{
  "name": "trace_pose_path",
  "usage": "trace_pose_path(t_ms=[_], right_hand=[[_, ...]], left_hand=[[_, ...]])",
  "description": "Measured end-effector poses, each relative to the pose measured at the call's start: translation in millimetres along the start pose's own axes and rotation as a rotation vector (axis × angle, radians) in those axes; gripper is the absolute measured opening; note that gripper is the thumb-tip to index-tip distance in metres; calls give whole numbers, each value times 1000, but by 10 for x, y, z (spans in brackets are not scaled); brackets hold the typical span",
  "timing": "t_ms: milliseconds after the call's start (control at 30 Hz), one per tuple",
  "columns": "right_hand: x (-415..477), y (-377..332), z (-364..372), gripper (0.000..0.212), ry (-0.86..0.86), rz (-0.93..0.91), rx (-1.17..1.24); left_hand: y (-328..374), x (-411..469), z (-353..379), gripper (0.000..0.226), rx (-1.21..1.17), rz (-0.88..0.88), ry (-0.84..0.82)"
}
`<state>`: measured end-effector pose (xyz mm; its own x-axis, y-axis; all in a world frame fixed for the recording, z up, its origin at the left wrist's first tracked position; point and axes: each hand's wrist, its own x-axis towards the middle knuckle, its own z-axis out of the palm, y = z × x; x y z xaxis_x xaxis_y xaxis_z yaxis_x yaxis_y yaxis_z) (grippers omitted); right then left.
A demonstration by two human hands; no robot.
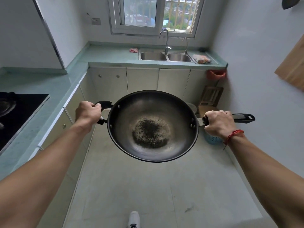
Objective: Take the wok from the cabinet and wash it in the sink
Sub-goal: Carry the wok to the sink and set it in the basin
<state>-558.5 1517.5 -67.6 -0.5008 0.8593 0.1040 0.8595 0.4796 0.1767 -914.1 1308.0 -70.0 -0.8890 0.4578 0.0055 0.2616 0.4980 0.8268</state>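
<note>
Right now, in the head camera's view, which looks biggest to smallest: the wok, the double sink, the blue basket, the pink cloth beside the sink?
1. wok, though it is nearest the camera, which inflates it
2. double sink
3. blue basket, partly hidden
4. pink cloth

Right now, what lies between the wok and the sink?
Head view: only closed cabinet doors and the counter edge show between wok and sink.
</note>
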Motion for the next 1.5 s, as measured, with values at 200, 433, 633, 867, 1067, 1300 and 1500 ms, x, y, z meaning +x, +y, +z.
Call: trace_pose_path(t_ms=[200, 433, 633, 867, 1067, 1300, 1500], right_hand=[[777, -146, 243, 11, -4, 9, 8], [1749, -225, 353, 17, -36, 79, -46], [2445, -142, 335, 11, -45, 126, -52], [3312, -42, 590, 14, -77, 150, -35], [4289, 145, 925, 17, -78, 149, 0], [5546, 396, 1201, 21, -85, 119, 4], [6421, 471, 1282, 23, -105, 95, 18]], left_hand=[[8, 766, 425, 30, -8, -7, -21], [264, 1832, 999, 34, 27, 32, -67], [608, 2480, 1414, 32, 4, 25, -143], [898, 3182, 1965, 31, -28, 23, -171], [1222, 3844, 2599, 33, -5, 24, -162], [1708, 4603, 3274, 31, 100, 18, -117], [2033, 5205, 3666, 30, 122, 3, -109]])
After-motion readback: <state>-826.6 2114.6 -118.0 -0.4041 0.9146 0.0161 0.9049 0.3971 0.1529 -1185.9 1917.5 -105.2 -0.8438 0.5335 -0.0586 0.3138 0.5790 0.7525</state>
